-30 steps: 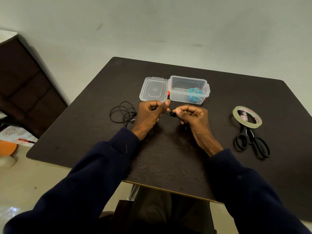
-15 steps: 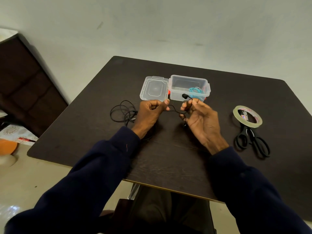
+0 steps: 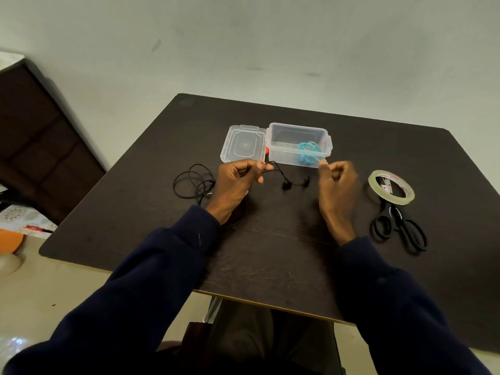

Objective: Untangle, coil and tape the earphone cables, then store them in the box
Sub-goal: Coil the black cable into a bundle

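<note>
Untangling under way: left hand pinches the black earphone cable, earbuds dangling between the hands. The blurred right hand has curled fingers, its grip unclear. Coiling likely follows; the box stands just beyond.

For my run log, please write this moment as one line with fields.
step: untangling | left hand: pinches black earphones by cable | right hand: blurred, grip unclear | box: open, teal earphones inside | tape: on table
</note>
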The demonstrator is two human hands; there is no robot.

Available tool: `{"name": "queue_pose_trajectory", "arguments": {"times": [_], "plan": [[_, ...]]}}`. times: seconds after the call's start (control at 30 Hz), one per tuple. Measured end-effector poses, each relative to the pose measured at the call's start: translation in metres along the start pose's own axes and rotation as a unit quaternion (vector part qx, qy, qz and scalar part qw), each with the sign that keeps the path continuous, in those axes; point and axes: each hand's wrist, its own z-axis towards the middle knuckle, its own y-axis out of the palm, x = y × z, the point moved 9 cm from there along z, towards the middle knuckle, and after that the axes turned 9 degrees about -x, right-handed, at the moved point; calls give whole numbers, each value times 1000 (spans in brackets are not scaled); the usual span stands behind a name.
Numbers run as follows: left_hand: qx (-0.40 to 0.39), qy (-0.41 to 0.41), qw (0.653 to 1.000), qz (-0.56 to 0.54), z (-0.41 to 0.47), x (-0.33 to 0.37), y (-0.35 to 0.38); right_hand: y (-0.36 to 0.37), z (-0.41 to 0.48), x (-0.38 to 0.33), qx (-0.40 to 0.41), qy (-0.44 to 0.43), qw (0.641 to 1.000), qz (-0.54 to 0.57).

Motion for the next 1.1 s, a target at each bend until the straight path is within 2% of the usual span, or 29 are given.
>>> {"name": "queue_pose_trajectory", "arguments": {"times": [0.07, 0.13, 0.2, 0.3, 0.47, 0.6, 0.7, 0.8, 0.87, 1.0, 1.1], "plan": [[-16, 1, 1000, -5, 0, -1, 2, 7, -5, -18, -37, -80, 996, -8], [-35, 12, 999, -7, -1, 2, 6, 29, -14, -35, -137, -174, 975, 13], [-54, 35, 998, -13, -3, 10, 12, 51, -28, -48, -238, -226, 944, 41], [-63, 45, 997, -31, -3, 12, 11, 64, -36, -53, -310, -200, 921, 122], [-102, 28, 994, -38, -4, 9, 17, 55, -21, -35, -295, -97, 913, 266], [-105, 11, 992, -65, -4, 7, 19, 52, -18, -31, -275, -68, 903, 324], [-119, 6, 988, -98, -4, 7, 20, 53, -19, -32, -295, -39, 869, 395], [-123, 0, 986, -112, -6, 8, 21, 64, -24, -33, -358, 9, 817, 452], [-108, 4, 989, -103, -6, 9, 18, 67, -29, -36, -401, 19, 802, 443], [-90, 39, 992, -77, -6, 15, 16, 70, -33, -34, -448, 30, 812, 373], [-75, 53, 991, -99, -5, 17, 13, 72, -36, -33, -462, 42, 806, 368]]}}
